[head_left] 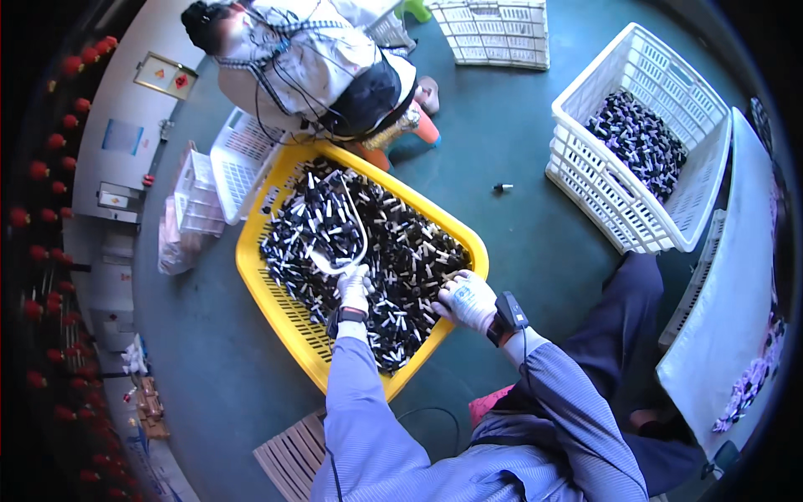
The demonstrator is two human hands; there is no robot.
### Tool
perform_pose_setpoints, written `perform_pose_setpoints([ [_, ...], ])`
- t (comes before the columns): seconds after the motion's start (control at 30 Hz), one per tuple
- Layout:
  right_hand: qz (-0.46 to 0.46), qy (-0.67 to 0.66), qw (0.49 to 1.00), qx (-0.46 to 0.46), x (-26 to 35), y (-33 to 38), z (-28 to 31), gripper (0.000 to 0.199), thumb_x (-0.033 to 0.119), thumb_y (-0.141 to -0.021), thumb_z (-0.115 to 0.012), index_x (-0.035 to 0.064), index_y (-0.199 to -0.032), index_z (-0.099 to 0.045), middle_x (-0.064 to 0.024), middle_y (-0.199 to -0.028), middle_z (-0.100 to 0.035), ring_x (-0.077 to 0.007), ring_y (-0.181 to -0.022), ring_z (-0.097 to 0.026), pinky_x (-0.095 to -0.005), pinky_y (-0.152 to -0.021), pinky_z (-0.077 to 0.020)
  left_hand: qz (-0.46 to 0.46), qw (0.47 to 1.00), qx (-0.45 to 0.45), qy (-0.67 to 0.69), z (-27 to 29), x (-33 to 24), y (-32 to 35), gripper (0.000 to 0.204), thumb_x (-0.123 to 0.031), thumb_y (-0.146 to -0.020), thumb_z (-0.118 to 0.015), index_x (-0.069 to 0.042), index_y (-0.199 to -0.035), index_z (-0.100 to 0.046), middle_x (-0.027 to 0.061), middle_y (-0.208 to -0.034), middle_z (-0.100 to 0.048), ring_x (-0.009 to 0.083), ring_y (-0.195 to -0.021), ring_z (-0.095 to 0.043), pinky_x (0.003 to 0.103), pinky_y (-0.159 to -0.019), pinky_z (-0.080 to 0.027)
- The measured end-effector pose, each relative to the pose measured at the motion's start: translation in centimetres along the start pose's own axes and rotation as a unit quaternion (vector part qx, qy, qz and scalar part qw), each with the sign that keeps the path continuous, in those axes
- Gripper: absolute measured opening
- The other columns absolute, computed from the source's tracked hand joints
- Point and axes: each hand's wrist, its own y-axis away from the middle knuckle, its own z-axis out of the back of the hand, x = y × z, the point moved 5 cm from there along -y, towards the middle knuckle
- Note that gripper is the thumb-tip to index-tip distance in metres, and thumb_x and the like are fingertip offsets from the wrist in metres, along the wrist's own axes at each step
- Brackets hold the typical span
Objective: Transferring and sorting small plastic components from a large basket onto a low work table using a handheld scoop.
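A yellow plastic basket (464, 238) stands on the floor before me, heaped with small black pieces with white stems (410, 251). My left hand (355, 289), in a white glove, is closed on the near edge of a white-rimmed scoop (363, 238). The scoop lies in the heap and is full of the same pieces; its body is mostly hidden by them. On the basket's right edge rests my gloved right hand (468, 301), its fingers bent over the rim at the side of the heap.
Another person (326, 75) sits at the basket's far end. To the right stands a white crate (602, 180) of purple-and-black pieces, beside a grey tabletop (728, 284). One loose piece (502, 187) lies on the floor. White crates (493, 33) are at the back, and a slatted stool (293, 456) at lower left.
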Motion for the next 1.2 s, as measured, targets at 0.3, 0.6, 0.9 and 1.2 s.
perform_pose_setpoints([
  [0.3, -0.118, -0.191, 0.973, -0.048, -1.4, 6.1, 8.0, 0.027, 0.034, -0.09, -0.054, 0.01, -0.089, -0.067, -0.0113, -0.082, -0.066, -0.0321, -0.079, -0.063, -0.0414, -0.073, -0.0506, -0.024, 0.99, 0.103, -0.089, -4.9, -5.9, 10.2, 0.015, -0.015, -0.075, -0.067, -0.015, -0.087, -0.058, -0.0058, -0.065, -0.05, 0.0049, -0.048, -0.044, 0.021, -0.041, -0.04],
  [0.6, -0.156, -0.147, 0.965, -0.15, -3.0, 20.8, 21.2, 0.027, 0.031, -0.091, -0.052, 0.0089, -0.098, -0.066, -0.012, -0.091, -0.066, -0.0322, -0.087, -0.062, -0.0406, -0.076, -0.0497, -0.082, 0.959, 0.25, -0.108, -15.5, -10.2, 20.6, 0.013, -0.009, -0.08, -0.064, -0.014, -0.088, -0.055, -0.0062, -0.06, -0.047, 0.0037, -0.042, -0.042, 0.019, -0.035, -0.034],
  [0.9, -0.285, -0.151, 0.925, -0.2, -3.4, 40.6, 25.4, 0.022, 0.026, -0.089, -0.054, 0.0091, -0.097, -0.066, -0.0128, -0.092, -0.067, -0.0328, -0.088, -0.063, -0.041, -0.077, -0.0491, -0.152, 0.875, 0.407, -0.212, -31.6, -10.6, 32.0, 0.01, -0.014, -0.082, -0.065, -0.014, -0.081, -0.055, -0.0043, -0.059, -0.047, 0.0061, -0.043, -0.043, 0.022, -0.038, -0.037],
  [1.2, -0.407, -0.145, 0.873, -0.226, -2.9, 51.2, 21.2, 0.027, 0.035, -0.091, -0.05, 0.0123, -0.095, -0.064, -0.0137, -0.083, -0.066, -0.0354, -0.082, -0.063, -0.0429, -0.071, -0.0478, -0.125, 0.781, 0.563, -0.24, -47.4, -6.4, 46.3, 0.014, -0.014, -0.08, -0.069, -0.014, -0.082, -0.055, -0.0036, -0.06, -0.049, 0.007, -0.044, -0.045, 0.023, -0.038, -0.035],
])
